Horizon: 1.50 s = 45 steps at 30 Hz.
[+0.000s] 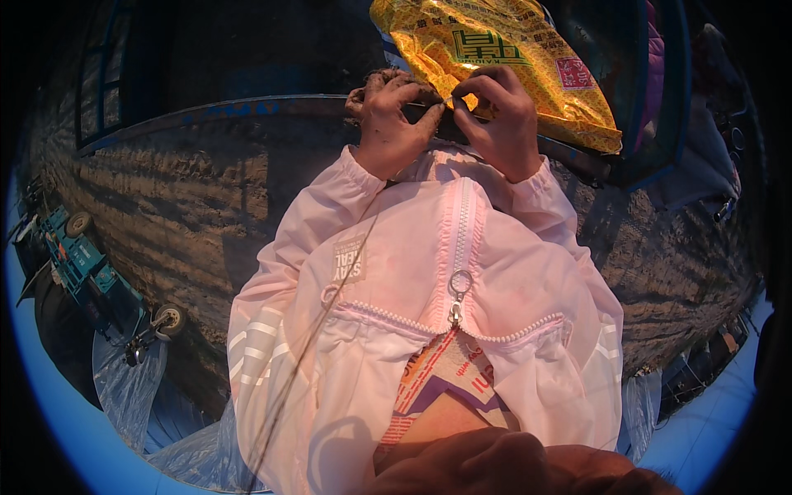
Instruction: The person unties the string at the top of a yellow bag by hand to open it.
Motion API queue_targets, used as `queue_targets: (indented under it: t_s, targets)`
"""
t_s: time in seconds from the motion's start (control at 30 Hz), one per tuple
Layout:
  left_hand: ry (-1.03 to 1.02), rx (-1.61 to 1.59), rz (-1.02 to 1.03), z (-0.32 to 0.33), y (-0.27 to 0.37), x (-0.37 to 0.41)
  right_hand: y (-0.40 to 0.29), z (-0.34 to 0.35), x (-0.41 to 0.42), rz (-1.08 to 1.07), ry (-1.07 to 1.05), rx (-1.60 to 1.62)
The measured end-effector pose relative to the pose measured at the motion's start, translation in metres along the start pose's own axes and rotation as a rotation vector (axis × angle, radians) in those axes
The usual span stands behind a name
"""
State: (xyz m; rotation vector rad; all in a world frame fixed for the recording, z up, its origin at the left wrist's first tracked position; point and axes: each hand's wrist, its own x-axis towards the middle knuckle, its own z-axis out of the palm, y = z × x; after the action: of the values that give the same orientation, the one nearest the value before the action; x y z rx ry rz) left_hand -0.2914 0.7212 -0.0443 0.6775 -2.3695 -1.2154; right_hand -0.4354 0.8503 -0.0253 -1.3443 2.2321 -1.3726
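Note:
My left hand (396, 114), caked with dark soil on its fingers, is held up in front of my chest. Close to its right, my right hand (504, 114) pinches with thumb and forefinger. Between the two sets of fingertips shows a small, thin pale piece (448, 99), gripped from both sides; what it is cannot be made out. Just beyond my hands lies a shiny yellow printed bag (495, 43) bearing writing. My right hand overlaps its near side.
A long metal edge with blue paint (235, 106) runs behind my hands. Furrowed bare soil (185, 179) spreads out on both sides. At the left stands a teal motor tricycle (86, 260) near plastic film (133, 387). A blue-framed structure (671, 105) and a grey cloth (699, 161) are at the right.

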Motion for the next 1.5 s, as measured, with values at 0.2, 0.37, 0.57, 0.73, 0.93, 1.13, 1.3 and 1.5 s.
queue_targets:
  t_s: [0.2, 0.37, 0.57, 0.73, 0.93, 1.13, 1.3, 1.5]
  targets:
    - [0.003, -0.005, 0.004, -0.001, 0.001, 0.001, -0.001, 0.002, 0.002, -0.005, 0.008, -0.012]
    - [-0.003, -0.018, -0.003, 0.001, -0.003, 0.001, 0.001, 0.005, 0.003, 0.013, -0.005, -0.027]
    - [-0.004, -0.05, -0.087, 0.002, -0.004, 0.001, -0.002, 0.003, 0.005, 0.099, 0.006, -0.037]
    - [0.001, -0.028, -0.073, 0.003, -0.005, 0.003, 0.001, 0.005, 0.001, 0.043, -0.058, -0.002]
    - [0.033, -0.007, -0.011, 0.003, -0.005, 0.003, 0.005, 0.007, 0.001, 0.009, -0.066, -0.014]
    - [0.037, -0.002, 0.012, 0.002, -0.003, 0.003, 0.009, 0.008, 0.001, -0.05, -0.062, -0.057]
    - [0.053, -0.003, 0.015, 0.002, -0.003, 0.003, 0.003, 0.007, 0.002, 0.053, -0.079, 0.006]
    - [0.041, -0.013, 0.014, 0.001, -0.004, 0.004, 0.004, 0.004, 0.002, 0.111, -0.103, 0.08]
